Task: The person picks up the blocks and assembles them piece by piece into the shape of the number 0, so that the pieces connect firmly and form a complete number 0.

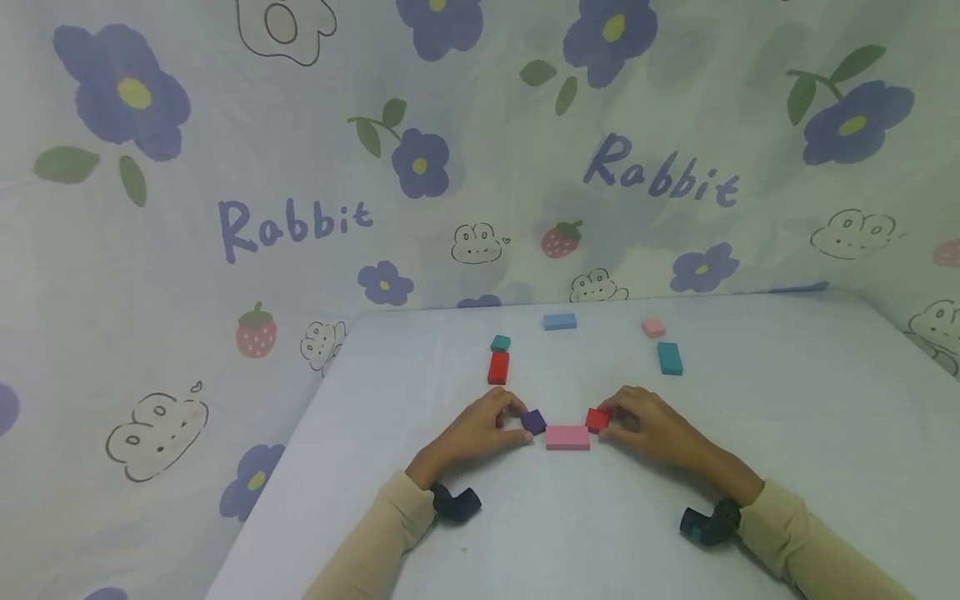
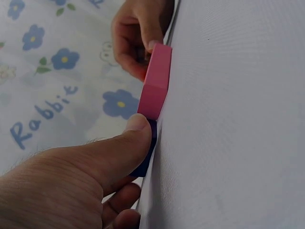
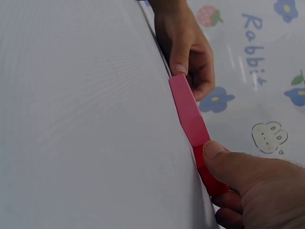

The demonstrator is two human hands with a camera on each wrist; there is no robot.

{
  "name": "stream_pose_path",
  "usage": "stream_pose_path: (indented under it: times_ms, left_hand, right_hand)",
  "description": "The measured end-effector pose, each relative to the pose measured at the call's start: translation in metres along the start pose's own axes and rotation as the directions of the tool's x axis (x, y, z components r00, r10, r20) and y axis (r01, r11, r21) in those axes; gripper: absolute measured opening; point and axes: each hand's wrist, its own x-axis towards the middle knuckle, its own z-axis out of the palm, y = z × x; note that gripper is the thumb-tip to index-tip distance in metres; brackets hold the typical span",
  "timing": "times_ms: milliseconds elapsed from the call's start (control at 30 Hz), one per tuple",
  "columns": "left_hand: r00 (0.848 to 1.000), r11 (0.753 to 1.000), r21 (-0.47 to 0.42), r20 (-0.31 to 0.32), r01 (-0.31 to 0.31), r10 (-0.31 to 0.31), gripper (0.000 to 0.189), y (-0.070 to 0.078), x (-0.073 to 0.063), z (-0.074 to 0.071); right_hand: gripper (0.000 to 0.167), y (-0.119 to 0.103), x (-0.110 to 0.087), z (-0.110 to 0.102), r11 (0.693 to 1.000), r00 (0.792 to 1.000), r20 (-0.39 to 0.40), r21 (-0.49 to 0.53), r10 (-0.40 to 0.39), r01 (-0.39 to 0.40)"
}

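Blocks on the white table [image 1: 787, 433], eight in all:
- Red: two, an oblong [image 1: 498, 367] at centre and a small one [image 1: 597, 420] lower centre.
- Pink: two, a long one [image 1: 567, 437] and a small one [image 1: 653, 327].
- Teal: two [image 1: 500, 342] [image 1: 670, 357].
- Light blue: one [image 1: 559, 321].
- Purple: one [image 1: 533, 422].

Hands: two [image 1: 480, 429] [image 1: 648, 429].

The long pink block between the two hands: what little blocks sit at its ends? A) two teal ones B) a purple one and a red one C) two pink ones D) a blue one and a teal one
B: the left hand pinches a purple block at one end of the pink block, and the right hand pinches a red block at the other.
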Motion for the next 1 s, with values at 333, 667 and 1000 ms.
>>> stream_pose_path:
  times_ms: [333,667,1000]
  left_hand:
    - [1.0,1.0,0.007,-0.001,-0.006,0.006,0.036,0.002,0.001,-0.001]
    - [1.0,1.0,0.012,-0.006,-0.02,0.02,0.036,0.001,0.001,0.0]
    - [1.0,1.0,0.006,-0.011,0.004,-0.004,0.036,0.001,-0.001,0.003]
  right_hand:
    - [0.035,-0.001,-0.001,-0.001,1.0,1.0,-0.004,0.001,0.0,0.0]
    - [0.04,0.001,-0.001,-0.005,0.999,0.999,0.035,0.011,0.034,-0.034]
    - [0.042,0.001,0.003,-0.027,0.992,0.992,0.073,0.063,0.101,-0.105]
